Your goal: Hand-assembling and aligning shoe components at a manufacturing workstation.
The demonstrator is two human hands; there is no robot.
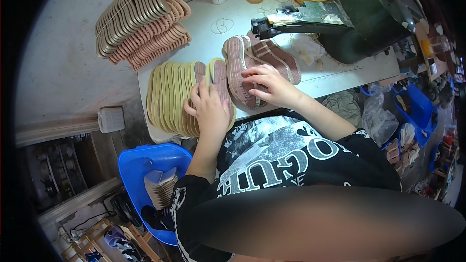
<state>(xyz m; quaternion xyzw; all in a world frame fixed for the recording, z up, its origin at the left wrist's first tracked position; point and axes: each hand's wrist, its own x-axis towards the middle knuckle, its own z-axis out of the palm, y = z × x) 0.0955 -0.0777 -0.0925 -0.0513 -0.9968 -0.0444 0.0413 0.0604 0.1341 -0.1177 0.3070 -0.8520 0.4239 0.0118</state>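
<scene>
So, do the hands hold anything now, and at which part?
Nothing is lifted. The left hand lies flat on the fanned row of insoles; the right hand presses its fingers on the pink insoles on the table.

Hands (pixel 209 109) on fanned insoles (pixel 170 97)

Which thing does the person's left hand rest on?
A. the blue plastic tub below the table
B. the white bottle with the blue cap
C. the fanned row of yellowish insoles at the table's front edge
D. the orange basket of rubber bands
C: the left hand lies flat on the fanned row of yellowish insoles at the table's front edge, while the right hand touches the pinkish insoles beside it.
</scene>
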